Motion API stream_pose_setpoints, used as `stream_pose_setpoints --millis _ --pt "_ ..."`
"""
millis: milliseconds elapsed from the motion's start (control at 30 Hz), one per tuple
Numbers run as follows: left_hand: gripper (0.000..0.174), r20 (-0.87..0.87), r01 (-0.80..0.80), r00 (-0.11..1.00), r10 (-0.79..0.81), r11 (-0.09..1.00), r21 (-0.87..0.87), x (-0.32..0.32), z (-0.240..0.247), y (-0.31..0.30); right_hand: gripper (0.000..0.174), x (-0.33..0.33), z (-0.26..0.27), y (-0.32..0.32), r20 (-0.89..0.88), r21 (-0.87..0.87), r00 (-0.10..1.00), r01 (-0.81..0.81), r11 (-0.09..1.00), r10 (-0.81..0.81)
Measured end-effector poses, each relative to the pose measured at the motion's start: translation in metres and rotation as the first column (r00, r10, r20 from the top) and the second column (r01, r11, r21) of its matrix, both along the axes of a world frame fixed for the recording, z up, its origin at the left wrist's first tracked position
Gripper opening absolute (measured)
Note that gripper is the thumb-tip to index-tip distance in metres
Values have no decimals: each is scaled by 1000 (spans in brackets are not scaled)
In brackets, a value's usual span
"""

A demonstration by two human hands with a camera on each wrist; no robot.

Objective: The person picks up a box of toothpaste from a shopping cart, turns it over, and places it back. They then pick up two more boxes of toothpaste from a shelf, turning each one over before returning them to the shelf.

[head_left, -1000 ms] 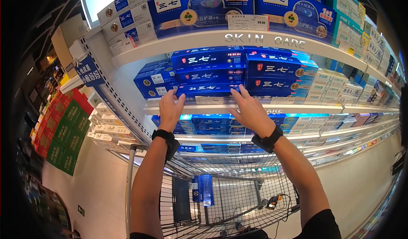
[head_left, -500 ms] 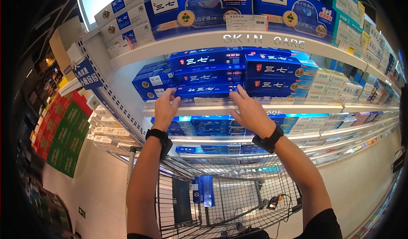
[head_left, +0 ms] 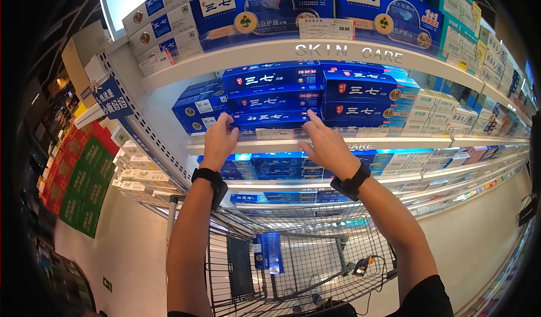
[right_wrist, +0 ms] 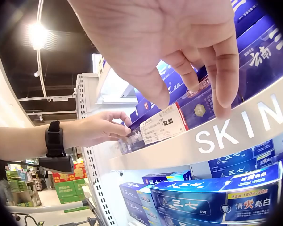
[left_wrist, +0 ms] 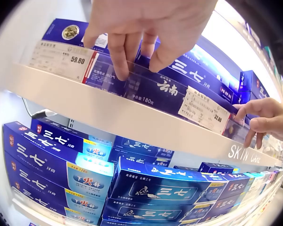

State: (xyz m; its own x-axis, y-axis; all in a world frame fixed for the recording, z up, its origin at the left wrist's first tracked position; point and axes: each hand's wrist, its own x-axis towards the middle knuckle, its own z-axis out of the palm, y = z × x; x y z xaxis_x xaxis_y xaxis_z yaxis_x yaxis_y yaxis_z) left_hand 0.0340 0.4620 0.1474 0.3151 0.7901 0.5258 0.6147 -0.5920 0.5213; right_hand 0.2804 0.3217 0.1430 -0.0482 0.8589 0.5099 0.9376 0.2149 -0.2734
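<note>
Blue toothpaste boxes [head_left: 265, 100] are stacked on the middle shelf. At the left end of the stack's lowest box [head_left: 267, 117] is my left hand [head_left: 221, 142], fingertips pointing down behind the shelf lip in the left wrist view, with the thumb by the box front. My right hand [head_left: 329, 149] is at the same box's right end, fingers loosely extended over the clear lip strip. Neither hand wraps round a box. Between them on the lip is a price tag [right_wrist: 162, 125] reading 32.80. Another blue toothpaste stack [head_left: 360, 100] stands just right.
Below the shelves stands a wire shopping cart [head_left: 240, 267] holding a blue box pack [head_left: 271, 253] and a small cabled device [head_left: 363, 266]. The shelf above [head_left: 225, 56] overhangs the stack. Further toothpaste boxes [left_wrist: 160, 188] fill the shelf below.
My left hand has shifted slightly left, its thumb drawing back from the lowest box's front toward the corner. The right hand stays at the right end, and the stack keeps its place.
</note>
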Motion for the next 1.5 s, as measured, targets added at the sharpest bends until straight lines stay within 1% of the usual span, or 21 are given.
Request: stream_pose_setpoints --millis 100,700,1300,1433,1500 --pt "20 53 20 998 -24 997 79 1 -5 7 33 1 0 1 -1 -7 1000 14 1000 -14" --pt "20 48 -31 998 27 996 88 4 -8 13 32 -1 0 5 6 -12 999 37 999 -37" --pt "20 51 -51 998 45 992 120 7 -7 12 30 3 -3 9 -6 12 1000 26 1000 -26" --pt "20 45 -49 998 44 994 103 7 -7 12 31 4 -3 10 -4 16 1000 27 999 -27" --pt "21 48 -40 998 35 994 100 7 -7 12 31 4 -1 8 -10 -12 999 30 999 -30"
